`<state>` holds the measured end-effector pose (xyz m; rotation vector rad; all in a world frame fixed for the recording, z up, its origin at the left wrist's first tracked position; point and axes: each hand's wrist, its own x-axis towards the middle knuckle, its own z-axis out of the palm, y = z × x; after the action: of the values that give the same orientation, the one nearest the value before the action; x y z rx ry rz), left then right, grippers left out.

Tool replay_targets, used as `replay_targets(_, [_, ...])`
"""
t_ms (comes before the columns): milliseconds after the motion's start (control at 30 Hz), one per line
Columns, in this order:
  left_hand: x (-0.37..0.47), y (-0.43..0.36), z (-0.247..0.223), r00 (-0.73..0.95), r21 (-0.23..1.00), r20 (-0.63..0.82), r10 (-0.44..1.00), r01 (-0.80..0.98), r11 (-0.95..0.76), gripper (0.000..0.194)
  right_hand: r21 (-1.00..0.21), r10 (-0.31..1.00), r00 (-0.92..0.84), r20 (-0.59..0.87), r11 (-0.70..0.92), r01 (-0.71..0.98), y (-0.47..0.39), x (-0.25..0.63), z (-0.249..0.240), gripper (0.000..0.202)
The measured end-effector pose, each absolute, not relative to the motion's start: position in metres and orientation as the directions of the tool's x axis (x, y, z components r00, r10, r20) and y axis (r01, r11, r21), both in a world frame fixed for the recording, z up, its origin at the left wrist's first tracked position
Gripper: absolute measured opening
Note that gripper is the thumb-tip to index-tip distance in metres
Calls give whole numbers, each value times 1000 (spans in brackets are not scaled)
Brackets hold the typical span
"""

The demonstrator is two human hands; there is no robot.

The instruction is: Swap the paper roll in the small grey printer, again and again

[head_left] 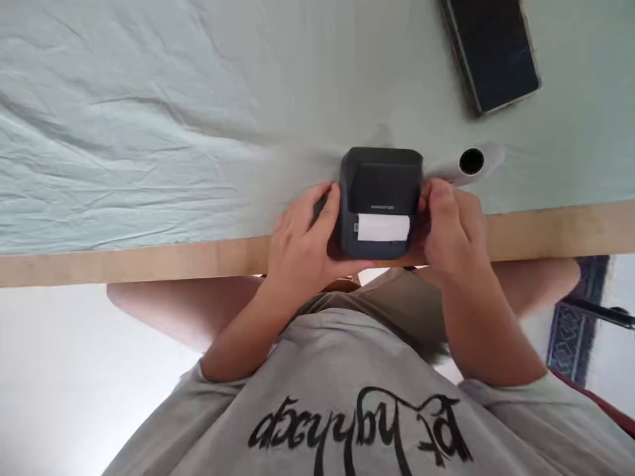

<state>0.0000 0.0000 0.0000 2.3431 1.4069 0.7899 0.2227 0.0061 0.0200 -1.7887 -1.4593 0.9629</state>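
Note:
A small black label printer (384, 185) rests at the front edge of the table, with a blank white strip of paper (383, 227) lying across the slot on its near face. My left hand (302, 238) grips its left side, thumb pressed to the casing and the other fingers curled beside it. Against the right side my right hand (454, 221) is closed, thumb folded onto the index finger; its other fingertips are partly hidden in shadow beside the casing. Just beyond the right hand is a white roll (489, 158) with a dark round end.
A dark smartphone (493, 53) lies at the upper right. A pale green, wrinkled cloth (149, 132) covers the table, and its bare wooden edge (124, 260) runs in front of my legs. A patterned dark mat (575, 330) is on the floor at right.

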Motion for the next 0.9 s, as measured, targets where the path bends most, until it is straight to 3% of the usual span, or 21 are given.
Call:
replay_targets(200, [2,-1,7,339,538,271,901,722,-434,92,-797,990,104,-95,-138,588,4,224,21,62])
replay_targets(633, [-2,3,3,334,600,248,909,684,-415,91,-842,997,28,-73,-77,534,5,228,19,57])
replay_targets(733, [-2,1,5,319,672,229,920,631,-387,77,-823,996,35,-79,-85,562,4,227,24,46])
replay_targets(900, [1,-2,8,284,657,217,934,665,-355,54,-849,992,77,-100,-126,513,0,224,32,32])
